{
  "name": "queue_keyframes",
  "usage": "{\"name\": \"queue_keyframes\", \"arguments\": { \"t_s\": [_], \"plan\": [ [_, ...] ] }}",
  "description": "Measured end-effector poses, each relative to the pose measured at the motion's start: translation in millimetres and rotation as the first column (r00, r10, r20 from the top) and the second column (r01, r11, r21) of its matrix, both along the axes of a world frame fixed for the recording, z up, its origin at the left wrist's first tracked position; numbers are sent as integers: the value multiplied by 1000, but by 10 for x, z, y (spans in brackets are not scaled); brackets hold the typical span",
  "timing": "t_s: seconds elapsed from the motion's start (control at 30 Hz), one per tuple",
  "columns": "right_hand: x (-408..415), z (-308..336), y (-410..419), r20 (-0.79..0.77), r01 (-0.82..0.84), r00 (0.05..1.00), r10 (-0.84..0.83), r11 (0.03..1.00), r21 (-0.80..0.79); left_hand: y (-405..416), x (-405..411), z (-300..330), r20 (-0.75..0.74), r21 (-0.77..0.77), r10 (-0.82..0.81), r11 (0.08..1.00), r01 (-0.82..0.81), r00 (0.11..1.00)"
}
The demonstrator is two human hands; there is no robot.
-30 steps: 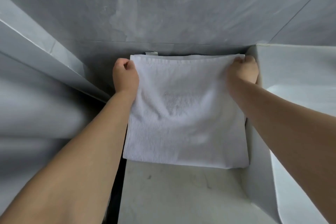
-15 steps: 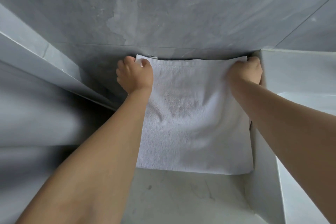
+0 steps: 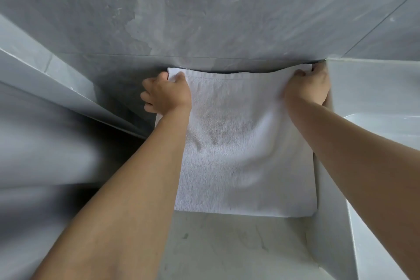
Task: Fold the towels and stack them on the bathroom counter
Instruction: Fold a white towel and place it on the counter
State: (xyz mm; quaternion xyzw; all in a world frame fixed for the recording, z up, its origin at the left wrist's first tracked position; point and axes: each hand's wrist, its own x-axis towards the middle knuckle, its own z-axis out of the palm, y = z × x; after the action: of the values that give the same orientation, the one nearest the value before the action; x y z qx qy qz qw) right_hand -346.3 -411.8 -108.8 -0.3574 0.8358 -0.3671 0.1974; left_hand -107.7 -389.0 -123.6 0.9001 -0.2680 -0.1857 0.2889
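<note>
A white folded towel [image 3: 245, 154] lies spread on the pale counter [image 3: 227, 245], its far edge against the grey wall. My left hand [image 3: 167, 93] pinches the towel's far left corner between thumb and fingers. My right hand [image 3: 306, 87] grips the far right corner, close to the white basin's wall. Both forearms reach forward over the counter, and the left one covers the towel's left edge.
A grey stone wall [image 3: 216, 18] rises right behind the towel. A white raised basin [image 3: 375, 98] stands at the right, touching the towel's side. A grey ledge [image 3: 56, 88] runs along the left. Bare counter lies in front of the towel.
Both hands carried the towel's far edge forward and a little right, toward the wall. The towel now lies flatter on the counter, its far edge sagging slightly between my hands.
</note>
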Motion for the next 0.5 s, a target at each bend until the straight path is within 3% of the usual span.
{"name": "queue_keyframes", "arguments": {
  "t_s": [0.07, 0.1, 0.13, 0.2, 0.27, 0.3, 0.4, 0.5],
  "plan": [
    [113, 55, 117, 18, 3, 1000, -1, 994, -109, 91, -53, 31, 131, -67, -12, 998, 21, 991],
    [206, 66, 236, -66, -53, 997, 41, 981, -185, 178, -93, 39, 254, -135, -60, 986, 97, 965],
    [311, 60, 380, -194, -159, 974, 114, 958, -238, 282, -147, 32, 382, -201, -148, 950, 238, 912],
    [474, -22, 643, -420, -438, 847, 326, 876, -202, 468, -284, -43, 540, -236, -410, 765, 600, 735],
    [520, -161, 759, -495, -642, 661, 564, 766, 14, 569, -372, -134, 542, -123, -652, 563, 817, 530],
    [489, -222, 751, -466, -683, 593, 657, 716, 141, 578, -384, -175, 509, -39, -729, 512, 858, 458],
    [217, -382, 621, -427, -703, 438, 791, 597, 386, 548, -322, -256, 428, 219, -835, 469, 856, 347],
    [-71, -462, 560, -493, -655, 350, 797, 584, 479, 489, -123, -351, 382, 356, -866, 461, 813, 323]
  ]
}}
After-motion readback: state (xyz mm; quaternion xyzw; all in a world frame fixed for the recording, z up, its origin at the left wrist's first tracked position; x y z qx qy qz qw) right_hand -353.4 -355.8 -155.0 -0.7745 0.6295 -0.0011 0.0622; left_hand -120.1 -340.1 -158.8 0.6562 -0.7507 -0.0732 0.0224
